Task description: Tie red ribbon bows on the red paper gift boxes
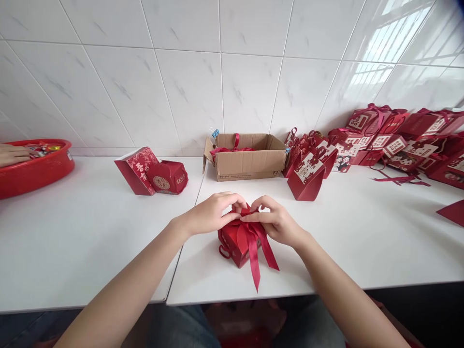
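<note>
A small red gift box (232,241) stands on the white table, close to its front edge. Red ribbon (253,256) lies across its top, and two tails hang down over the near side. My left hand (221,211) pinches the ribbon at the top of the box from the left. From the right, my right hand (273,220) pinches the ribbon at the same spot, fingers bent and close to the other hand. The fingers partly cover the knot area. A ribbon loop (224,251) sticks out at the box's left side.
Behind stands a cardboard box (250,166) with red ribbon inside. Two red boxes (168,178) sit to the left. Several red gift boxes (306,179) crowd the right, some stacked. At far left, another person's hand (14,154) reaches into a red basin (39,171).
</note>
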A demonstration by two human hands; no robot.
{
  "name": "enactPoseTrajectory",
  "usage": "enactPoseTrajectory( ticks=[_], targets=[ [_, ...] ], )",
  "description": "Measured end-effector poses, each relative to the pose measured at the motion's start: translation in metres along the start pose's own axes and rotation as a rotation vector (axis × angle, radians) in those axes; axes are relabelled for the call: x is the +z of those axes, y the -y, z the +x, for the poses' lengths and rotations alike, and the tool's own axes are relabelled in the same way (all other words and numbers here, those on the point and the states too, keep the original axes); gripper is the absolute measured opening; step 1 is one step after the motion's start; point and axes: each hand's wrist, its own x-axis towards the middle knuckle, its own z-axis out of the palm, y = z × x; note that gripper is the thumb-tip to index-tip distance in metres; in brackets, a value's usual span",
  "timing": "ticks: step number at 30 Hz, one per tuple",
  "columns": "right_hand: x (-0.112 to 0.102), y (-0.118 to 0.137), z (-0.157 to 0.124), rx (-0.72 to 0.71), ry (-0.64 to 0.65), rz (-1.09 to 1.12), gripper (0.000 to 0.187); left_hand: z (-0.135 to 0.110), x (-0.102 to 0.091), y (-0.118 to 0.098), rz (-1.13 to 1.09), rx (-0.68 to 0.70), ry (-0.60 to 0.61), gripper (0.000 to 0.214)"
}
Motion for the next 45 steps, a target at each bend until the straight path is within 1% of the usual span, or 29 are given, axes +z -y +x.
enactPoseTrajectory(
  ticks=[3, 6, 9, 14, 20, 25, 27, 31, 36, 39, 42, 44, 45],
  targets=[
    [0.000, -0.001, -0.001, 0.004, 0.032, 0.036, 0.042, -0.001, -0.001, 0.000, 0.071, 0.033, 0.016, 0.019],
    [0.001, -0.003, -0.003, 0.019, 0.052, 0.049, 0.039, -0.003, 0.005, 0.001, 0.081, 0.082, -0.034, 0.024],
    [0.002, -0.004, -0.005, 0.029, 0.058, 0.038, 0.039, -0.006, 0.012, 0.004, 0.045, 0.094, -0.087, 0.024],
    [0.003, -0.004, -0.006, 0.043, 0.047, 0.055, 0.036, -0.009, 0.019, 0.009, -0.060, 0.029, -0.123, 0.020],
    [0.003, -0.003, -0.007, 0.061, 0.042, 0.092, 0.036, -0.011, 0.022, 0.014, -0.169, -0.056, -0.118, 0.026],
    [0.003, -0.003, -0.006, 0.055, 0.039, 0.079, 0.036, -0.009, 0.029, 0.012, -0.159, -0.114, -0.193, 0.005],
    [0.003, -0.002, -0.006, 0.050, 0.038, 0.071, 0.036, -0.008, 0.031, 0.012, -0.151, -0.118, -0.222, 0.004],
    [0.003, -0.002, -0.005, 0.048, 0.031, 0.061, 0.038, -0.008, 0.030, 0.014, -0.058, -0.061, -0.292, 0.005],
    [0.003, -0.002, -0.005, 0.046, 0.025, 0.054, 0.037, -0.010, 0.029, 0.016, 0.151, 0.078, -0.407, 0.008],
    [0.003, -0.003, -0.006, 0.055, 0.034, 0.055, 0.041, -0.012, 0.028, 0.018, 0.225, 0.151, -0.428, 0.011],
    [0.003, -0.003, -0.007, 0.064, 0.039, 0.073, 0.045, -0.014, 0.025, 0.020, 0.213, 0.171, -0.455, 0.021],
    [0.003, -0.002, -0.006, 0.063, 0.036, 0.088, 0.044, -0.015, 0.022, 0.020, 0.150, 0.159, -0.471, 0.026],
    [0.003, -0.002, -0.006, 0.061, 0.033, 0.093, 0.044, -0.015, 0.021, 0.019, 0.108, 0.147, -0.457, 0.027]
  ],
)
